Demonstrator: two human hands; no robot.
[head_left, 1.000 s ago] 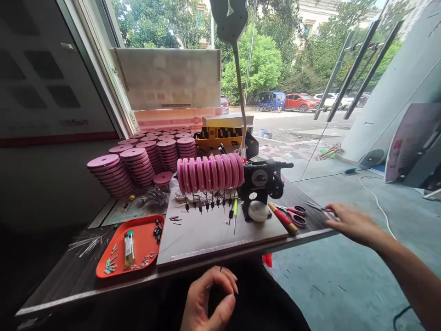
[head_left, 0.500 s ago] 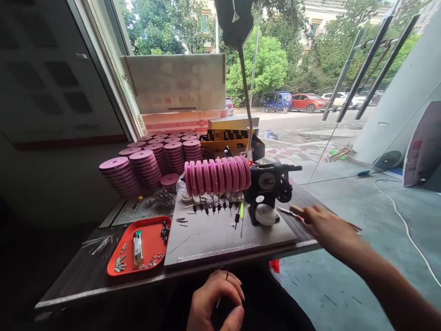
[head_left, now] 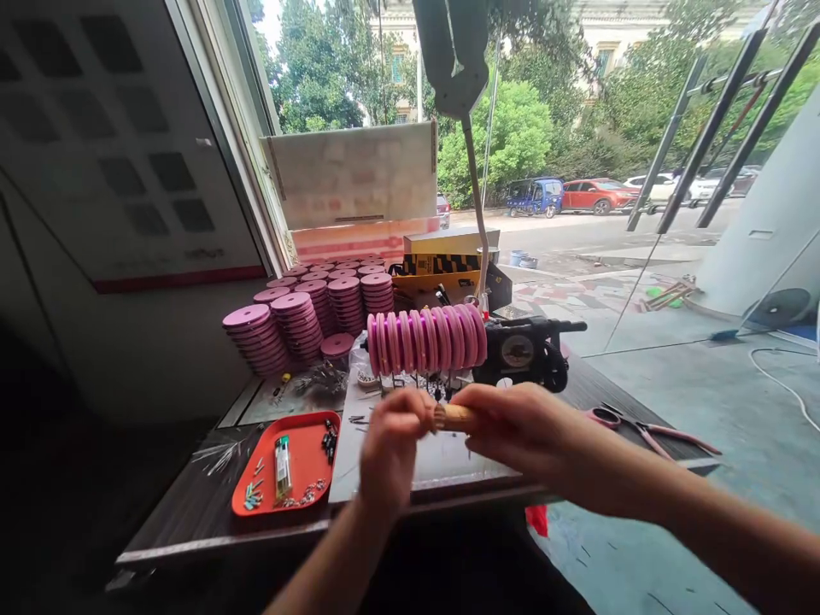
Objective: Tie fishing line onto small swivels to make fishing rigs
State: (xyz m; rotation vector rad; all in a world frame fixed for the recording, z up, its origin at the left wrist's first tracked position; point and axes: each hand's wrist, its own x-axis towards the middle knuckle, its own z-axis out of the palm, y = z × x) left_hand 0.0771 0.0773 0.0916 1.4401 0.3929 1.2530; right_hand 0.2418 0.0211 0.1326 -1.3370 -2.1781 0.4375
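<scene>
My right hand [head_left: 512, 423] is closed around a short wooden handle [head_left: 456, 417], held level above the front of the white board. At the handle's left end, my left hand [head_left: 397, 431] is closed in a pinch; its fingers are smeared by motion, and what lies in them is hidden. Just behind both hands is a row of pink spools [head_left: 426, 339], mounted side by side on a black winding device [head_left: 522, 352]. Thin lines with small dark pieces hang beneath the spools, partly covered by my hands.
On the left lies a red tray [head_left: 306, 474] with small metal parts and a clear tube. Stacks of pink spools [head_left: 256, 337] stand behind it. Scissors [head_left: 606, 417] and pliers [head_left: 659, 431] rest at the table's right edge. A lamp arm [head_left: 477, 196] hangs over the back.
My right hand has come from the table's right side to the middle with the wooden handle. My left hand has risen from my lap to meet it. The view has shifted slightly.
</scene>
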